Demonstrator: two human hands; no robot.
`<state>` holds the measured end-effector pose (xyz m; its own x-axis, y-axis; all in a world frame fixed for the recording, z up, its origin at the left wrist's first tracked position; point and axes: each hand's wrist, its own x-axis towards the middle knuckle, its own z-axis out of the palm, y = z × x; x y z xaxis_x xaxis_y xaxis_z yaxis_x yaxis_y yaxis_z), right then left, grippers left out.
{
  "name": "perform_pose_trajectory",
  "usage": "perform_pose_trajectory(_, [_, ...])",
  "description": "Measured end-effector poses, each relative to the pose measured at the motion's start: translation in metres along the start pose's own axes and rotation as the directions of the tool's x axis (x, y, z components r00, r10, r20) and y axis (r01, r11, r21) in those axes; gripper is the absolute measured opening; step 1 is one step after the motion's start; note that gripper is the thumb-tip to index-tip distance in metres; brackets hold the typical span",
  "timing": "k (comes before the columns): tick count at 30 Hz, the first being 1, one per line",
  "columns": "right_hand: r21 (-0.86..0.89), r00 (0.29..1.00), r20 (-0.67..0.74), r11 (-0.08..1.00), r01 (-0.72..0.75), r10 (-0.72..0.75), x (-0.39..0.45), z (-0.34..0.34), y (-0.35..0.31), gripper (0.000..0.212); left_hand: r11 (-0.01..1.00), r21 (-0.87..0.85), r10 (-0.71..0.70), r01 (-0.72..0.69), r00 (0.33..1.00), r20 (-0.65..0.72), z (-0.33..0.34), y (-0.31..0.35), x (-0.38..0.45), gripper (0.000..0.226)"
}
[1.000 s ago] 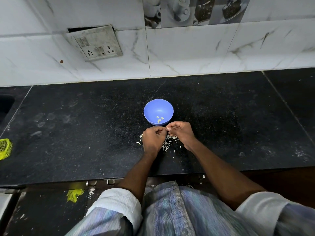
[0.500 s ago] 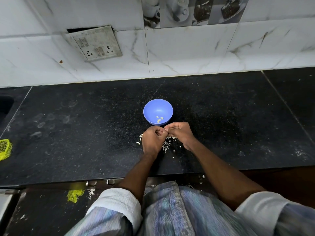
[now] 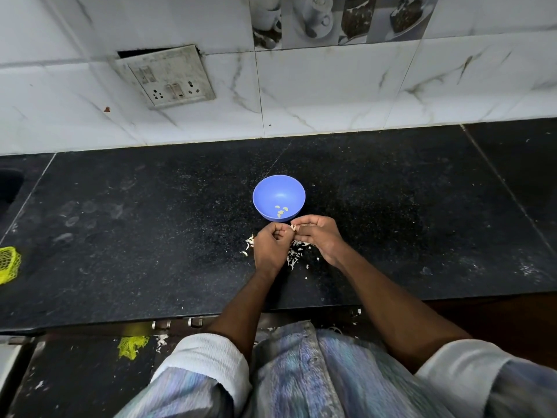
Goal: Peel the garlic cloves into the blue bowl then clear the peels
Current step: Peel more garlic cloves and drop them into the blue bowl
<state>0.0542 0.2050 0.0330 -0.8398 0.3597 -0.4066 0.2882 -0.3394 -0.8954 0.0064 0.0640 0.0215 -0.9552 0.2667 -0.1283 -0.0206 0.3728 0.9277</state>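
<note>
Dim, sharp (edges perhaps warped).

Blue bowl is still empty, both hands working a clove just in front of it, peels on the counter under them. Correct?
Not quite: the blue bowl already holds a few peeled cloves, as the head view shows. Left hand and right hand do work a clove over the peels.

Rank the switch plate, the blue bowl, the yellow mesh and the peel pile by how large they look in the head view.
1. switch plate, clearly largest.
2. blue bowl.
3. peel pile, though partly hidden under the hands, so unsure.
4. yellow mesh, cut off by the frame edge; its rank against the pile is uncertain.
</note>
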Motion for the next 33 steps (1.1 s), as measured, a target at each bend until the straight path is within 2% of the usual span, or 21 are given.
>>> perform_pose_trajectory(16, [0.048, 0.995, -0.087, 0.998, -0.045, 0.049, -0.002, -0.008, 0.004, 0.016, 1.000, 0.009, 0.001, -0.001, 1.000, 0.005, -0.001, -0.003, -0.001, 0.007])
perform_pose_trajectory(20, [0.078, 0.990, -0.128, 0.995, -0.056, 0.066, -0.003, -0.009, 0.001, 0.017, 0.992, 0.125, 0.003, 0.000, 1.000, -0.029, 0.000, -0.002, -0.002, 0.025])
perform_pose_trajectory(24, [0.110, 0.985, -0.149, 0.992, -0.067, 0.083, -0.004, -0.009, -0.002, 0.016, 0.980, 0.190, 0.060, -0.065, 0.998, 0.032, 0.000, 0.000, -0.005, 0.017])
perform_pose_trajectory(27, [0.089, 0.985, -0.154, 0.994, -0.061, 0.075, -0.006, -0.007, -0.002, 0.016, 0.980, 0.150, 0.127, -0.129, 0.992, 0.022, 0.001, 0.002, -0.004, 0.027])
perform_pose_trajectory(33, [0.000, 0.988, -0.130, 0.997, -0.083, 0.082, -0.006, -0.009, 0.000, 0.018, 0.984, -0.021, 0.179, -0.179, 0.984, 0.007, 0.006, 0.008, -0.004, 0.025])
